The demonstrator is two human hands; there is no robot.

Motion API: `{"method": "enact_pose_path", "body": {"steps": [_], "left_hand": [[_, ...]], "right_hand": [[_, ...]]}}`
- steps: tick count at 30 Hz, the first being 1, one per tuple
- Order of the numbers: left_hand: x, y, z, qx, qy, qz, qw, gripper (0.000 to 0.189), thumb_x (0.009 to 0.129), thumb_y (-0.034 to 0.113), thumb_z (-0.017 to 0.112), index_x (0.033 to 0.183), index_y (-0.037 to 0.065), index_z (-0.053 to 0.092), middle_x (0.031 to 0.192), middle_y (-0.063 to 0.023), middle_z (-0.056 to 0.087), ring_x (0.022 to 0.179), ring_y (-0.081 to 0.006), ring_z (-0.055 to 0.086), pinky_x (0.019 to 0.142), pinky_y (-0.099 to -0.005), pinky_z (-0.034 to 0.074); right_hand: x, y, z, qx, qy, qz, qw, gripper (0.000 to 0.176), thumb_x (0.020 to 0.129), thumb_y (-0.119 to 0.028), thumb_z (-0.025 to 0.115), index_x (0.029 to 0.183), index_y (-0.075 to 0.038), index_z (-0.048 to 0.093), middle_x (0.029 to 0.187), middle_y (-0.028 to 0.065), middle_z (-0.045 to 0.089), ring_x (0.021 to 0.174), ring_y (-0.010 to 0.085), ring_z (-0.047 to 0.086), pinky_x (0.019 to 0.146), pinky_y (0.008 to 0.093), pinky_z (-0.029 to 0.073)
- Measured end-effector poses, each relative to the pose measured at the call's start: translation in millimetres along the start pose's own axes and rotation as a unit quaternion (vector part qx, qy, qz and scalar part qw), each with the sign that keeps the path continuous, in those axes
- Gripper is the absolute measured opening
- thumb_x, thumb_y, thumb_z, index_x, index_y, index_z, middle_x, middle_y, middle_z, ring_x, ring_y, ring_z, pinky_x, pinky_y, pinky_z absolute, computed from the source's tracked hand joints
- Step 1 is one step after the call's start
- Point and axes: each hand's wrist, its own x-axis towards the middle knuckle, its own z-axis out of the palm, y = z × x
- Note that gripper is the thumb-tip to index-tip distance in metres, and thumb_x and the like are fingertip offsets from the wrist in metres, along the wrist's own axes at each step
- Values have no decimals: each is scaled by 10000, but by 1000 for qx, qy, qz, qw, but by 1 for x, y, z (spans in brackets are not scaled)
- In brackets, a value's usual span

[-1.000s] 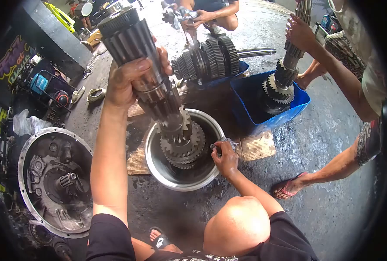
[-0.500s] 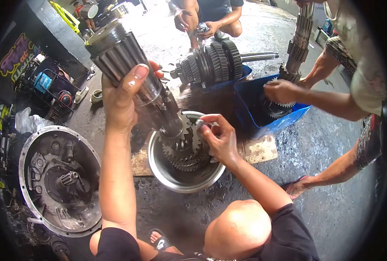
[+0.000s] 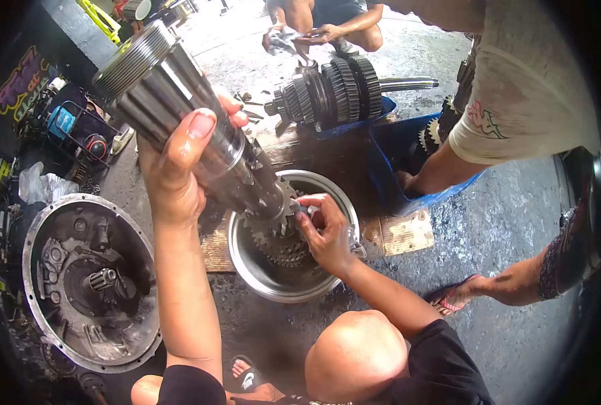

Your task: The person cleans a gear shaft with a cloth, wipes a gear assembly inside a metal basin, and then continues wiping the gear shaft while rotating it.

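A thick metal shaft (image 3: 172, 94), threaded at its upper end, leans up and left with my left hand (image 3: 179, 165) wrapped round it. Its lower end stands among toothed gears (image 3: 273, 243) inside a round metal basin (image 3: 294, 293). At the gears' right edge is my right hand (image 3: 327, 233), its thumb and fingers pinched together on something dark and small that I cannot make out.
A round metal housing (image 3: 50, 331) lies at the left. Behind the basin is a gear cluster (image 3: 327, 94). A co-worker's hand (image 3: 412, 183) reaches into a blue tub (image 3: 442, 197); another person crouches at the back. A wooden board (image 3: 405, 233) lies under the basin.
The shaft in my left hand has shifted up and left, closer to the camera. My right hand has moved slightly left and down along the gears. The co-worker at the right leans further in.
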Motion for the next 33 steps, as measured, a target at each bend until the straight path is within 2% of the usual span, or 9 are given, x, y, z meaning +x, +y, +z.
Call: {"method": "enact_pose_path", "body": {"steps": [4,8,13,15,21,25,28,32,33], "left_hand": [[-7,4,-11,-16,-33,13,999,607,824,198,660,1343,-43,459,998,-174,641,894,-259,657,841,-388,545],[-15,8,-21,-38,-17,-14,999,677,828,259,672,1392,-23,425,1066,-176,626,930,-261,653,891,-400,544],[-17,9,-29,-18,-20,6,1000,666,837,268,675,1388,-17,433,1049,-177,627,946,-261,659,888,-392,548],[-17,11,-30,49,-16,15,999,652,867,421,668,1323,7,454,1003,-157,603,922,-235,632,878,-388,539],[-17,13,-41,18,-39,41,998,726,836,410,715,1359,5,416,1026,-179,618,913,-243,659,848,-366,556],[-22,17,-43,20,-12,55,998,792,847,414,712,1429,20,348,1021,-177,609,909,-246,654,829,-363,557],[-27,18,-48,31,-7,70,997,786,877,410,694,1455,32,318,1027,-178,595,915,-248,647,844,-372,542],[-27,20,-67,24,-15,45,999,743,887,402,696,1427,44,331,1035,-171,570,934,-266,622,868,-397,518],[-26,19,-69,12,-26,40,999,729,886,394,700,1413,42,338,1033,-168,564,938,-269,614,873,-403,514]], "right_hand": [[-1,-2,2,-15,-13,-42,999,223,865,-33,716,1079,-56,655,945,76,612,611,147,504,571,305,426],[14,-27,6,-16,-13,-98,995,224,870,5,703,1080,-47,644,984,87,632,598,133,526,548,289,434],[-6,6,21,46,23,-84,995,211,873,24,696,1066,-48,646,970,91,641,565,114,527,536,279,439],[-14,13,20,6,7,-89,996,157,916,13,670,1063,-19,628,952,60,612,562,62,482,514,232,386],[0,-12,25,19,32,-129,991,213,874,28,704,1067,-35,639,964,69,619,590,74,480,541,245,402],[-15,12,27,-16,4,-123,992,297,861,8,718,1134,-66,624,1013,92,632,616,156,542,565,294,459],[-16,17,19,-23,-53,-126,990,256,853,31,719,1086,-45,645,1008,62,645,594,70,521,542,239,419],[-4,14,14,62,28,-35,997,214,872,-15,717,1073,-66,666,947,81,643,595,109,551,548,267,453],[5,4,12,48,45,-64,996,208,882,-19,706,1081,-66,668,925,81,629,586,114,533,539,274,437]]}}
